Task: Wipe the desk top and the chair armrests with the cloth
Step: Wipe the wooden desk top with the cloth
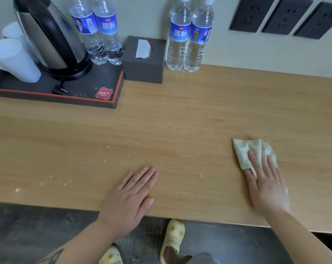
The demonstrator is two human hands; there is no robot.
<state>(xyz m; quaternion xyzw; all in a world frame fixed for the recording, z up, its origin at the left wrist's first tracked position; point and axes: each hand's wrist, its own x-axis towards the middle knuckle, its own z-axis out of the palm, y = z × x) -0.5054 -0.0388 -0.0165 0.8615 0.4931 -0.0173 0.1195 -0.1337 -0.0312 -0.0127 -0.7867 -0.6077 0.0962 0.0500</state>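
Fingers (264,164) of my right hand (266,185) lie flat and slightly fanned on the cloth (245,151), pressing the folded pad onto the desk top (180,121) rather than pinching it, so nothing is gripped, only pinned under the palm side. Over on the other side, my left hand (131,199) is spread palm-down on bare wood near the front edge, fingers together, thumb out, holding nothing; I read it as a brace. Cloth sits toward the right of the desk, well apart from the clutter at the back. Between the two hands and off to the left I can see pale crumbs (66,182) scattered across the grain, so my judgement is the wiping is under way and that stretch is not yet done. To do this stroke well, I want even pressure through the whole flat hand, long overlapping passes toward the left, gathering the specks instead of flicking them off the front edge onto the floor. Further out, the black tray (111,100) with the kettle (50,37) and white cups (12,58), the tissue box (144,69) and the water bottles (188,37) line the wall; I should work just beside them without nudging the bottles, which look easy to tip. No chair armrest is in view, so that part waits.
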